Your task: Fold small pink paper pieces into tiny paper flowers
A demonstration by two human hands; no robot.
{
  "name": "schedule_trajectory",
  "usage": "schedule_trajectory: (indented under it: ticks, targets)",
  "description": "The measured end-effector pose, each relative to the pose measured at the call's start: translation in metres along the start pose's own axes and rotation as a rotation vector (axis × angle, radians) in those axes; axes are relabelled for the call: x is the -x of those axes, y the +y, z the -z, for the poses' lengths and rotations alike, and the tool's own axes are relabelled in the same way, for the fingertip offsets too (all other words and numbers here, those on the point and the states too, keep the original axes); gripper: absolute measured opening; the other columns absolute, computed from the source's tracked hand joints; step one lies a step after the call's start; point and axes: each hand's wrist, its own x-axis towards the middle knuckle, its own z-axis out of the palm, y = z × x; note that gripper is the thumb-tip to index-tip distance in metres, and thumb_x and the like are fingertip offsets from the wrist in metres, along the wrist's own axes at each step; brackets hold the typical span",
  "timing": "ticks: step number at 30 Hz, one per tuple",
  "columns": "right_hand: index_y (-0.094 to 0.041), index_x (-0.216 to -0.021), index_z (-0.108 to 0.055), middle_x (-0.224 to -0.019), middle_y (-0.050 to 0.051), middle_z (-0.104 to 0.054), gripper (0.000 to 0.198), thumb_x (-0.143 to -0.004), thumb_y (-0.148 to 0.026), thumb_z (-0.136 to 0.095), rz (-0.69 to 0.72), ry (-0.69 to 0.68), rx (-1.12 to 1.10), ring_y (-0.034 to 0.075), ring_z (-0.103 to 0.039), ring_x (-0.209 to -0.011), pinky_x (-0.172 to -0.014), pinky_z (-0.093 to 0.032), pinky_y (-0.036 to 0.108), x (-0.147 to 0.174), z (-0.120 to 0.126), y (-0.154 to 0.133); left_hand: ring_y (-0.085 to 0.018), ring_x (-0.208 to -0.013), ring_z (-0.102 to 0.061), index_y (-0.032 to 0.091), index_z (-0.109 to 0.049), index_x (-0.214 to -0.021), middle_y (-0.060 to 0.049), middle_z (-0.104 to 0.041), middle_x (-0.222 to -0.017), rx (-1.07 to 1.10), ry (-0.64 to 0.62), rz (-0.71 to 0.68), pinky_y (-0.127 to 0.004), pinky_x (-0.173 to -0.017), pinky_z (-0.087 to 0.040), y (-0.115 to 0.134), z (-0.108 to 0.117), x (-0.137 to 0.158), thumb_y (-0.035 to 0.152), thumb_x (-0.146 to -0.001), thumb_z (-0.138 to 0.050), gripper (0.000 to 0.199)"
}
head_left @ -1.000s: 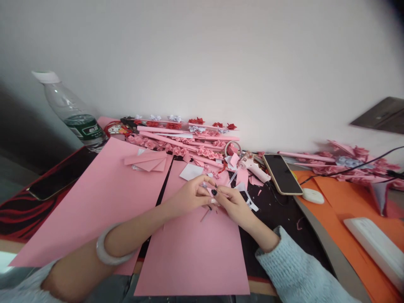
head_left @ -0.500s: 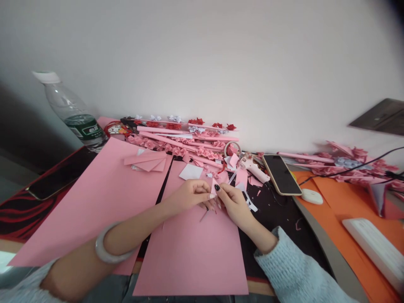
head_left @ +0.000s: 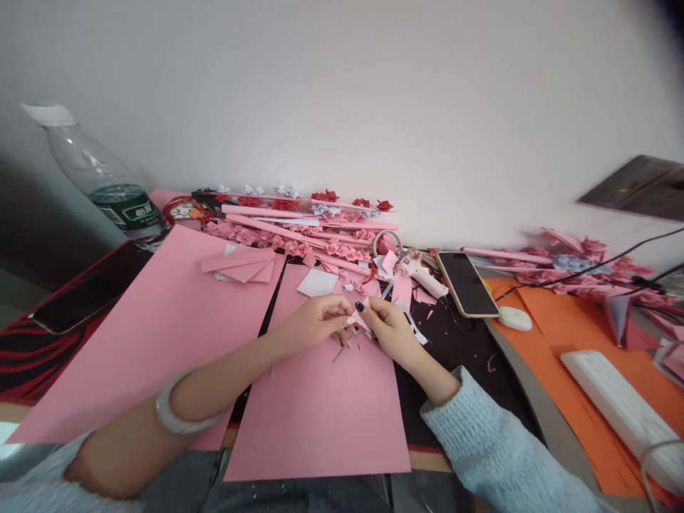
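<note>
A small piece of pink paper [head_left: 362,320] is pinched between my two hands, over a large pink sheet [head_left: 325,420]. My left hand [head_left: 320,322], its fingers curled, grips the piece from the left. From the right, my right hand [head_left: 392,329] presses its dark-nailed thumb against the same piece. Below the left fingers a thin stick [head_left: 340,353] sticks out; whether it is held or lying on the sheet I cannot tell. The fingers hide much of the pink piece. Just beyond my hands lies a white paper square [head_left: 317,283].
Folded pink papers [head_left: 243,266] lie on a second pink sheet [head_left: 176,320]. Paper flower stems [head_left: 299,228] line the wall. A hot glue gun [head_left: 422,273], a phone [head_left: 468,283] and a white case [head_left: 515,318] are right; a bottle [head_left: 115,182] stands left.
The whole scene has shifted a little left and up in the view. Both hands stay together on the pink piece, which now sits at a different tilt between the fingers.
</note>
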Motion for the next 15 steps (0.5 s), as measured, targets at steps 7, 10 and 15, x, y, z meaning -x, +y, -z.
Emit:
schedule_trajectory:
  ticks: [7,10,15]
  targets:
    - [-0.018,-0.063,-0.044,-0.048,-0.006,-0.042,0.035,-0.087,-0.044,-0.044,-0.023,0.072,-0.045,0.008,-0.036,-0.042,-0.043,-0.027,0.022,0.0047,-0.0051,-0.0062,-0.013,-0.048,-0.060,0.013,-0.052,-0.080,-0.004,-0.061,-0.065,0.052,0.001,0.073,-0.024,-0.047,-0.047,0.0021,0.0013,0.0010,0.045,-0.088,-0.038,0.036]
    - [-0.019,-0.063,-0.043,-0.049,-0.006,-0.041,0.034,-0.088,-0.043,-0.045,-0.014,0.094,-0.020,0.009,-0.036,-0.044,-0.045,-0.028,0.022,0.0066,-0.0066,-0.0076,-0.011,-0.041,-0.055,0.014,-0.050,-0.076,0.000,-0.055,-0.052,-0.010,0.004,0.085,-0.018,-0.039,-0.039,0.0022,-0.0016,0.0024,0.046,-0.089,-0.034,0.039]
    - [-0.020,-0.059,-0.037,-0.051,-0.006,-0.036,0.035,-0.088,-0.039,-0.045,0.037,0.152,-0.016,0.009,-0.032,-0.047,-0.047,-0.027,0.022,0.0078,-0.0070,-0.0064,-0.009,-0.045,-0.054,0.016,-0.048,-0.081,0.001,-0.057,-0.062,-0.106,0.019,-0.060,-0.019,-0.045,-0.042,0.0039,-0.0057,0.0050,0.041,-0.086,-0.046,0.025]
